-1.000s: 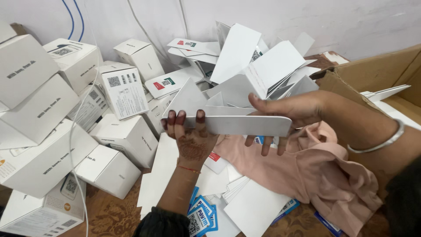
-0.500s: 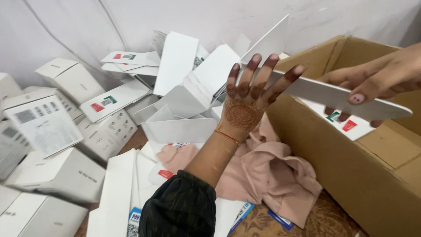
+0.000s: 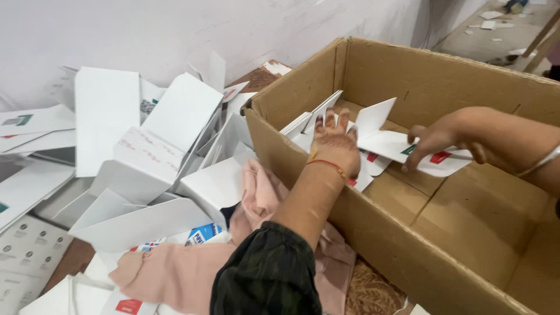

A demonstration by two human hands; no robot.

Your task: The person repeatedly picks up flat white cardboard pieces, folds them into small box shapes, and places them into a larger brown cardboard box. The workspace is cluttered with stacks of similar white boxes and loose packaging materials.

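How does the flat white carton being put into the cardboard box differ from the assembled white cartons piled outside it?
The flat carton is folded flat, held by the right hand inside the cardboard box; the assembled cartons are three-dimensional, lying tumbled outside. Both are white.

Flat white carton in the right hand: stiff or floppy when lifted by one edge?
Probably fairly stiff: the flat white carton lies straight past the right hand without drooping. Likely light, since fingertips alone carry it. Its smooth face may slide over the others in the cardboard box.

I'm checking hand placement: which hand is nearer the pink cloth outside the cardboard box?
Left. The left hand reaches over the box wall just above the pink cloth; the right hand holds a flat white carton deeper inside the cardboard box.
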